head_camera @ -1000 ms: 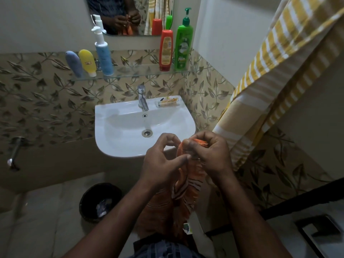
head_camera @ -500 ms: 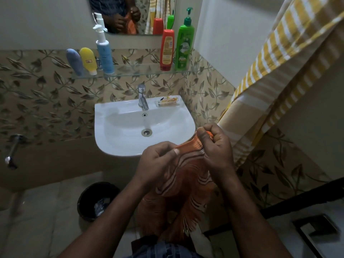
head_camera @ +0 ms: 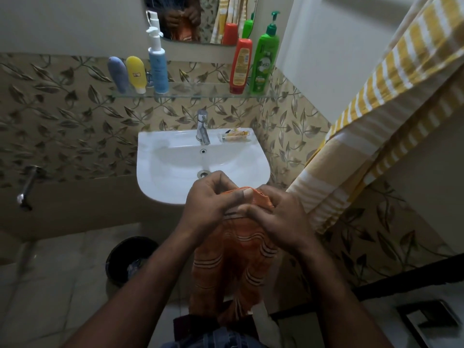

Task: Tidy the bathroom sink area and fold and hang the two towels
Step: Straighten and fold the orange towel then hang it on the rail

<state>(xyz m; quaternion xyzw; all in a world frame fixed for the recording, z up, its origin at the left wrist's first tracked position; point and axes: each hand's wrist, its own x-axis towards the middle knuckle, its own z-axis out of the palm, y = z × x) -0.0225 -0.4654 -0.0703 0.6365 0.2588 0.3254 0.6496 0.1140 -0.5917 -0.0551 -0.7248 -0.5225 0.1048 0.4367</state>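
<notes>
An orange towel (head_camera: 236,262) with thin white and dark stripes hangs from both my hands in front of the white sink (head_camera: 160,177). My left hand (head_camera: 208,207) and my right hand (head_camera: 281,217) pinch its top edge close together, fingers touching. A yellow and white striped towel (head_camera: 371,131) hangs folded over a rail at the right wall. The sink's rim holds a small clear packet (head_camera: 234,135) beside the tap (head_camera: 202,126).
A glass shelf (head_camera: 193,92) above the sink carries a grey tube, a yellow tube, a blue pump bottle, a red bottle and a green pump bottle. A black bin (head_camera: 130,259) stands on the floor at lower left. A wall tap (head_camera: 26,187) juts out at far left.
My hands spread the towel's top edge apart, then came back together, bringing the corners to meet. The towel now hangs narrower below them.
</notes>
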